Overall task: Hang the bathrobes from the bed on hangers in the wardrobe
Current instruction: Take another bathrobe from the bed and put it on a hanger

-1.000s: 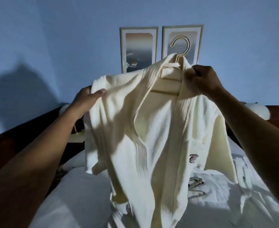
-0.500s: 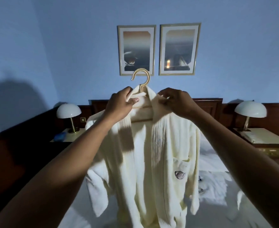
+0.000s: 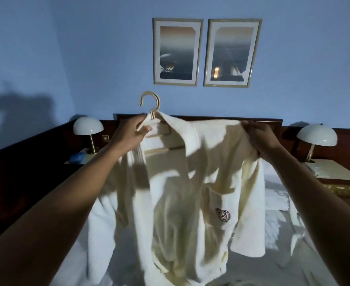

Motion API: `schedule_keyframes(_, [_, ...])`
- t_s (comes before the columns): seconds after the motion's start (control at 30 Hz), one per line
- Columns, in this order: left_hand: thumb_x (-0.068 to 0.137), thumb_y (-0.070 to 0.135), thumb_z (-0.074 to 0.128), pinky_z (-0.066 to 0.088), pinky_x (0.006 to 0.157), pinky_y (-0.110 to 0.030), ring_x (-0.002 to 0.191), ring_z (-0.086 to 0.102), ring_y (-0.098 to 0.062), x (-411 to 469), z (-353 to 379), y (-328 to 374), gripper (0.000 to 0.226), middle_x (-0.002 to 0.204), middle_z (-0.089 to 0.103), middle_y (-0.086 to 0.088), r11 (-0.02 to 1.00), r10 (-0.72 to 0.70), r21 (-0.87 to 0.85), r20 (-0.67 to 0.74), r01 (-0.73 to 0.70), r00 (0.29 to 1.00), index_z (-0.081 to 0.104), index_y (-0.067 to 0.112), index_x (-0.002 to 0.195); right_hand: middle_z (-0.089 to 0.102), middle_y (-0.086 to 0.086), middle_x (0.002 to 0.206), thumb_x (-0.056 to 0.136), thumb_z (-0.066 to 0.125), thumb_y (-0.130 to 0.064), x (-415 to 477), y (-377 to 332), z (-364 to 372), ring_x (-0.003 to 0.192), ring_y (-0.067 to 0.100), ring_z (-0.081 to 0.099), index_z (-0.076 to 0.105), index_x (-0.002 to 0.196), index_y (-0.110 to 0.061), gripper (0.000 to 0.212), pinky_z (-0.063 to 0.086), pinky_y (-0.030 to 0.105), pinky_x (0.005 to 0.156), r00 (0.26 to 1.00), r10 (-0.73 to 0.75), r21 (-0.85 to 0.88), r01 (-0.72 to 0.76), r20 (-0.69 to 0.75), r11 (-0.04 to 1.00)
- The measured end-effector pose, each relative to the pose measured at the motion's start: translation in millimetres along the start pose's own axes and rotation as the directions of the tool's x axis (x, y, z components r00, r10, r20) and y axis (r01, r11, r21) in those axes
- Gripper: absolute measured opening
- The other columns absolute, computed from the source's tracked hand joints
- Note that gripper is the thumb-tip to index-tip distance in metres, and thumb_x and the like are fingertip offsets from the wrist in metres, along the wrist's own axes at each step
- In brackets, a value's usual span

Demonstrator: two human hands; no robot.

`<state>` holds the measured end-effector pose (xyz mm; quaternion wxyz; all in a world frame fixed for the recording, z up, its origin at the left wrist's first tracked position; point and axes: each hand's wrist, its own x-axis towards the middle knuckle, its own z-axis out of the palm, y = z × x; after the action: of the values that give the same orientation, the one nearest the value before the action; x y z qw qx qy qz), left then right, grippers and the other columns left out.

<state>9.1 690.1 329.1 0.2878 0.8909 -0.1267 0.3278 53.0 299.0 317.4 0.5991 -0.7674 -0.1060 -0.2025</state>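
Note:
A cream bathrobe (image 3: pixel 182 195) with a dark logo on its chest pocket hangs in the air over the bed (image 3: pixel 277 240), draped on a pale wooden hanger (image 3: pixel 150 104). My left hand (image 3: pixel 130 134) grips the hanger's neck and the collar just below the hook. My right hand (image 3: pixel 260 139) pinches the robe's right shoulder and holds it out to the side. The hanger's right end is hidden under the cloth. The wardrobe is out of view.
A dark wooden headboard (image 3: pixel 221 118) runs behind the robe. White dome lamps stand on the left (image 3: pixel 88 126) and right (image 3: pixel 316 135) bedside tables. Two framed pictures (image 3: pixel 207 52) hang on the blue wall. White bedding lies crumpled below.
My right hand has moved from the collar out to the right shoulder, spreading the robe. The hanger has shifted left with my left hand still at its neck.

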Motion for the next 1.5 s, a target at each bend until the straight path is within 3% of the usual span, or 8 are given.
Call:
schedule_keyframes(0.13, [0.095,0.023,0.070,0.037,0.076,-0.017,0.092,0.056,-0.004,1.5,-1.9,11.9,0.026,0.101,0.065,0.011,0.999,0.030,-0.030,-0.076,-0.032,0.997,0.062,0.022,0.120,0.073,0.008,0.099,0.098,0.052,-0.032,-6.5,8.5,7.4,0.096,0.024,0.067,0.077,0.096,-0.012,0.032,0.049,0.033,0.081,0.909,0.179,-0.771,0.199,0.375,0.605])
schedule_keyframes(0.2, [0.094,0.022,0.071,0.037,0.079,-0.019,0.095,0.058,-0.006,0.8,3.9,20.4,0.029,0.104,0.066,0.011,0.998,0.058,-0.017,-0.020,-0.058,0.998,0.061,0.023,0.121,0.071,0.009,0.103,0.093,0.052,-0.022,-9.4,-4.1,11.1,0.101,0.031,0.065,0.073,0.096,-0.012,0.024,0.045,0.033,0.080,0.921,0.070,-0.826,0.309,0.384,0.471])
schedule_keyframes(0.33, [0.091,0.016,0.074,0.037,0.078,-0.005,0.097,0.060,-0.002,-0.8,21.2,45.8,0.030,0.104,0.067,0.013,0.991,0.120,-0.057,0.032,-0.118,0.992,0.062,0.023,0.117,0.066,0.003,0.087,0.098,0.054,-0.017,-26.0,-49.6,41.8,0.080,0.021,0.061,0.063,0.088,-0.014,0.013,0.047,0.038,0.072,0.830,-0.391,-0.544,0.557,0.398,0.628])
schedule_keyframes(0.57, [0.082,0.042,0.081,0.048,0.082,-0.026,0.096,0.061,-0.010,-15.2,17.8,66.7,0.043,0.107,0.066,0.011,0.995,0.036,-0.087,-0.067,-0.042,0.997,0.060,0.027,0.117,0.072,0.015,0.093,0.086,0.062,-0.019,-35.7,-37.0,72.0,0.089,0.046,0.063,0.059,0.096,-0.013,0.012,0.044,0.041,0.065,0.886,-0.346,-0.564,0.463,0.308,0.684])
schedule_keyframes(0.77, [0.063,0.065,0.089,0.051,0.102,-0.039,0.130,0.056,-0.020,-89.4,8.1,-20.5,0.109,0.144,0.055,0.005,0.820,-0.501,-0.304,0.027,0.484,0.865,0.033,0.035,0.150,0.066,0.015,0.088,0.092,0.060,-0.020,-17.3,-57.0,32.0,0.083,0.036,0.060,0.059,0.087,-0.013,0.009,0.035,0.033,0.067,0.932,-0.306,-0.590,0.360,0.194,0.723])
schedule_keyframes(0.97, [0.061,0.055,0.093,0.045,0.102,-0.026,0.130,0.054,-0.007,-165.6,84.5,15.3,0.103,0.138,0.057,0.021,0.700,-0.429,-0.412,0.410,0.583,0.805,0.038,0.037,0.147,0.061,0.012,0.089,0.095,0.054,-0.021,0.4,-91.2,12.2,0.086,0.029,0.053,0.063,0.090,-0.009,0.016,0.036,0.032,0.071,0.966,-0.246,-0.544,0.250,0.083,0.801])
schedule_keyframes(1.23, [0.027,0.094,0.072,0.046,0.106,-0.045,0.130,0.054,-0.024,-116.1,178.3,150.3,0.139,0.132,0.061,-0.004,0.938,-0.318,-0.130,0.045,0.321,0.947,0.048,0.013,0.137,0.062,0.009,0.080,0.090,0.057,-0.030,-8.4,-107.5,-7.2,0.077,0.024,0.057,0.068,0.085,-0.006,0.027,0.042,0.033,0.066,0.991,-0.130,-0.371,0.135,0.039,0.919])
schedule_keyframes(1.5, [0.078,0.006,0.072,0.050,0.090,-0.047,0.109,0.063,-0.041,-101.8,208.0,177.4,0.072,0.120,0.065,-0.020,0.977,-0.199,-0.086,-0.033,0.196,0.979,0.048,0.006,0.146,0.052,0.003,0.068,0.093,0.057,-0.031,-12.4,-81.0,-62.2,0.072,0.023,0.051,0.055,0.068,-0.009,0.033,0.035,0.032,0.058,0.990,-0.067,-0.425,0.008,-0.124,0.905])
